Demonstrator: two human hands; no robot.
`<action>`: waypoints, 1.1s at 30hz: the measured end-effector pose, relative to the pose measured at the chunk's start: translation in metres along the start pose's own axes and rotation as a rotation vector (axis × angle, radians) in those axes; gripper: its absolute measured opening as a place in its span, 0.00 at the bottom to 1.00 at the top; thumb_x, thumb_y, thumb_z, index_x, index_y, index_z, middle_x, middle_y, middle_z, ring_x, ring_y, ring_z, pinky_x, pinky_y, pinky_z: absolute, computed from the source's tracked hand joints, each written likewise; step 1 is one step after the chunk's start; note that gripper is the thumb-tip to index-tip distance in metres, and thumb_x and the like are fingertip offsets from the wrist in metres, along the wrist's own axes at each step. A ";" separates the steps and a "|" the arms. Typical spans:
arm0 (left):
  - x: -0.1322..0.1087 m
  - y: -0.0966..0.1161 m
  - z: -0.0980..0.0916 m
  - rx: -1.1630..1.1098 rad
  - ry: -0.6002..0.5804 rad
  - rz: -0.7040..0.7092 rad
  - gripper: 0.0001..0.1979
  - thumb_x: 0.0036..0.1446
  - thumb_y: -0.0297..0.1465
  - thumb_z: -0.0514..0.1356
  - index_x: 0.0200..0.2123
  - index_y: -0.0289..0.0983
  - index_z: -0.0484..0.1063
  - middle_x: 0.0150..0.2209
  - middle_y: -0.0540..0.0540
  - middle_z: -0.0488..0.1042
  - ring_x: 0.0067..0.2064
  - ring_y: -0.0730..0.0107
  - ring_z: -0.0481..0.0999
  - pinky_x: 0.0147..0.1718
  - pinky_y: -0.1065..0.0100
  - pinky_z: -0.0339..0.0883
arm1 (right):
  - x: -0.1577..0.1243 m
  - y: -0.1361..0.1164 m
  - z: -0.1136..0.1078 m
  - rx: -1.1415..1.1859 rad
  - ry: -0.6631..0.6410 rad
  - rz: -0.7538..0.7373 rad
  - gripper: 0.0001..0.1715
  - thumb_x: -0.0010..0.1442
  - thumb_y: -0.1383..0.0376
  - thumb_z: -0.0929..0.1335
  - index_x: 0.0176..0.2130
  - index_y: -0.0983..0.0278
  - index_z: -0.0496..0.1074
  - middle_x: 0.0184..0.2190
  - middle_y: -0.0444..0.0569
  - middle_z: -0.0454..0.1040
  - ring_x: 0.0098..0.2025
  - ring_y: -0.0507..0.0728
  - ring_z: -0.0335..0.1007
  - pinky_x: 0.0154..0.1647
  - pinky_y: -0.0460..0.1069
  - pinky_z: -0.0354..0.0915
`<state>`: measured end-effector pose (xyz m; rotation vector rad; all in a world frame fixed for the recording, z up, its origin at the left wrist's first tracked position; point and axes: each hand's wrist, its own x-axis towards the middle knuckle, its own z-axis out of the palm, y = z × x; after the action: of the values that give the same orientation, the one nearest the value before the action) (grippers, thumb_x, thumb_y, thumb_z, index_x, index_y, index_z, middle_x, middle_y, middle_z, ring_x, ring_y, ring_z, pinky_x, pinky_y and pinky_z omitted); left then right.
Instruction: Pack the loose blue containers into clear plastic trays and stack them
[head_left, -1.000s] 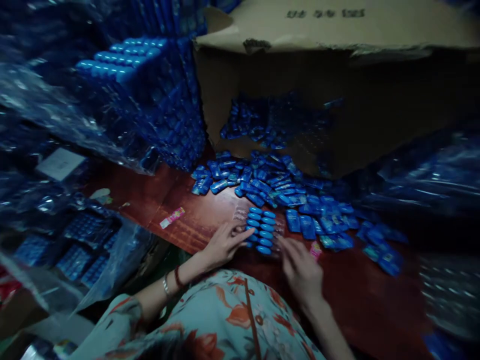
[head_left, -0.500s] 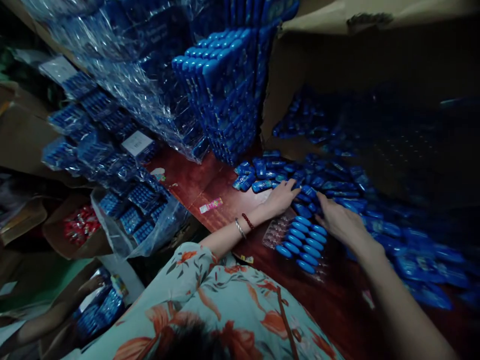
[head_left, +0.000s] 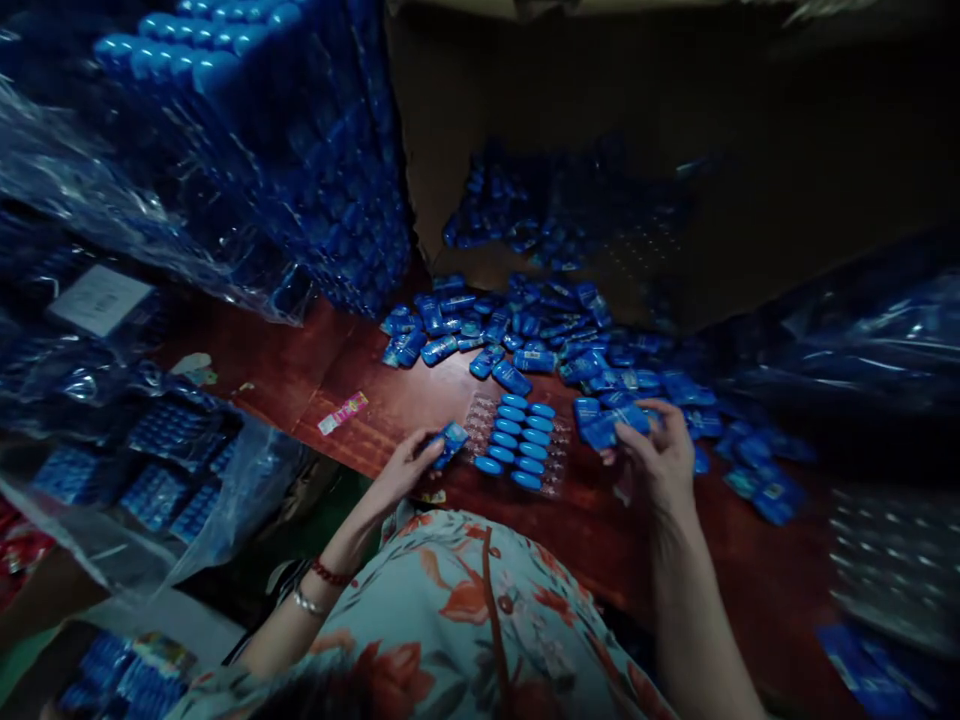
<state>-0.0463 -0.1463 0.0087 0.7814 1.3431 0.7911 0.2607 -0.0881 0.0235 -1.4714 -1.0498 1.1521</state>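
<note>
Low over the table, my left hand (head_left: 409,465) is closed on a small blue container (head_left: 452,442), just left of a clear plastic tray (head_left: 480,408). Blue oval pieces (head_left: 508,427) stand in two rows in that tray, and some of its pockets at both sides hold nothing. To the right of the tray, my right hand (head_left: 664,455) pinches blue containers (head_left: 611,425) with printed labels; how many it holds I cannot tell. Beyond the tray lies a loose pile of similar blue containers (head_left: 532,325).
Tall stacks of filled blue trays (head_left: 300,150), partly wrapped in plastic, rise at the left. A large cardboard box (head_left: 435,100) opens behind the pile. On the red-brown table (head_left: 285,375) lies a pink wrapper (head_left: 343,412). Clear empty trays (head_left: 900,560) sit at far right.
Both hands have come back from the pile, parted to either side of the tray, and now hold blue containers. The view has turned to the right.
</note>
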 end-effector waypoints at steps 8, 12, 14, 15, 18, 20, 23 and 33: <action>-0.005 -0.001 0.004 0.044 -0.093 -0.148 0.31 0.45 0.47 0.64 0.50 0.36 0.65 0.34 0.49 0.72 0.25 0.78 0.70 0.24 0.75 0.65 | -0.099 0.026 0.007 0.289 0.078 0.324 0.26 0.45 0.56 0.74 0.39 0.58 0.60 0.28 0.40 0.70 0.20 0.52 0.70 0.16 0.46 0.67; -0.001 -0.006 0.006 0.127 -0.076 -0.014 0.29 0.44 0.43 0.65 0.48 0.35 0.66 0.37 0.46 0.74 0.33 0.70 0.74 0.32 0.69 0.69 | -0.103 0.026 0.014 0.257 0.076 0.341 0.29 0.47 0.54 0.73 0.44 0.58 0.60 0.31 0.44 0.74 0.23 0.54 0.73 0.21 0.49 0.71; 0.000 -0.004 0.004 0.251 -0.039 0.090 0.25 0.48 0.42 0.63 0.46 0.35 0.67 0.39 0.46 0.74 0.39 0.66 0.74 0.38 0.67 0.68 | -0.095 0.024 0.011 0.217 0.109 0.308 0.29 0.47 0.54 0.73 0.44 0.60 0.62 0.30 0.44 0.74 0.23 0.54 0.73 0.21 0.48 0.70; 0.001 -0.001 0.002 0.326 -0.017 0.137 0.22 0.50 0.41 0.62 0.45 0.35 0.68 0.40 0.45 0.75 0.41 0.64 0.74 0.41 0.66 0.67 | -0.089 0.023 0.009 0.192 0.138 0.279 0.28 0.47 0.54 0.73 0.43 0.60 0.62 0.30 0.43 0.74 0.23 0.53 0.73 0.20 0.47 0.70; 0.009 0.012 -0.002 0.518 0.050 0.285 0.17 0.55 0.41 0.57 0.43 0.36 0.70 0.41 0.45 0.75 0.43 0.63 0.73 0.45 0.64 0.65 | -0.067 0.018 0.006 0.135 0.216 0.194 0.27 0.47 0.54 0.73 0.43 0.61 0.64 0.28 0.41 0.72 0.23 0.52 0.73 0.20 0.45 0.68; 0.020 0.022 -0.003 0.596 0.074 0.397 0.16 0.57 0.40 0.55 0.43 0.36 0.71 0.41 0.44 0.75 0.43 0.63 0.73 0.44 0.64 0.65 | -0.051 0.016 0.009 0.139 0.211 0.177 0.28 0.47 0.53 0.72 0.44 0.61 0.65 0.27 0.40 0.71 0.24 0.51 0.72 0.21 0.45 0.68; 0.038 0.032 0.002 0.642 0.079 0.523 0.16 0.57 0.38 0.55 0.45 0.36 0.71 0.44 0.42 0.74 0.44 0.63 0.73 0.42 0.65 0.66 | -0.031 0.018 0.017 0.165 0.139 0.214 0.30 0.45 0.53 0.72 0.46 0.61 0.64 0.26 0.40 0.72 0.23 0.53 0.72 0.23 0.47 0.69; 0.057 0.034 0.004 0.489 0.096 0.411 0.19 0.54 0.39 0.59 0.46 0.36 0.70 0.43 0.44 0.75 0.46 0.61 0.73 0.49 0.61 0.64 | -0.032 0.030 0.017 -0.046 0.106 0.192 0.28 0.47 0.51 0.71 0.45 0.60 0.66 0.18 0.36 0.64 0.17 0.51 0.62 0.16 0.46 0.61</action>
<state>-0.0400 -0.0798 0.0086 1.4543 1.5065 0.8332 0.2397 -0.1215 -0.0024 -1.6802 -0.8823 1.1747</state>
